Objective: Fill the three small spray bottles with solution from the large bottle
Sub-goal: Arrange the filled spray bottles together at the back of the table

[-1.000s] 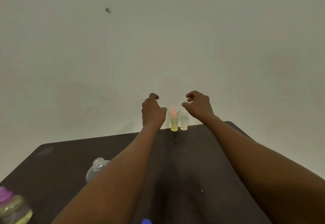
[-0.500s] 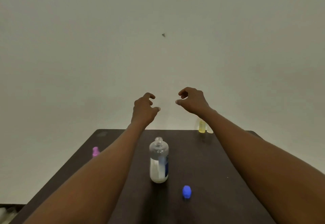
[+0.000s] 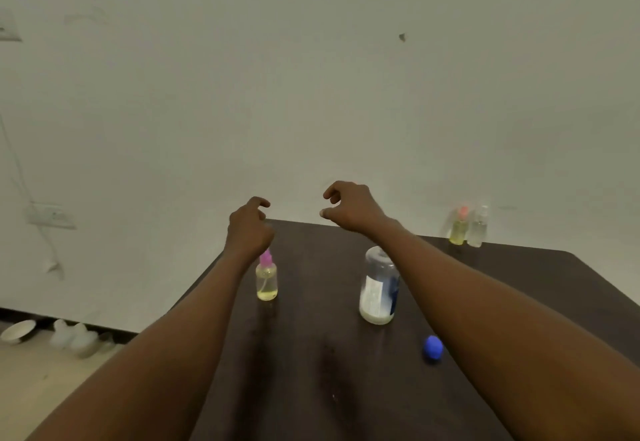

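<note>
Left hand (image 3: 247,229) and right hand (image 3: 349,208) hover loosely curled, empty, above the table (image 3: 311,371), where the uncapped big bottle (image 3: 379,288) stands upright; it looks light, slick plastic, best gripped round its labelled middle.

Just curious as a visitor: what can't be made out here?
Head view:
- Large clear plastic bottle: neck partly hidden by right forearm.
- Small orange-capped bottle and small clear bottle, far edge: blurred, fill levels uncertain.
- Small pink-capped bottle: nozzle partly behind left hand.
- Pale objects on floor: blurred, unidentifiable.
</note>
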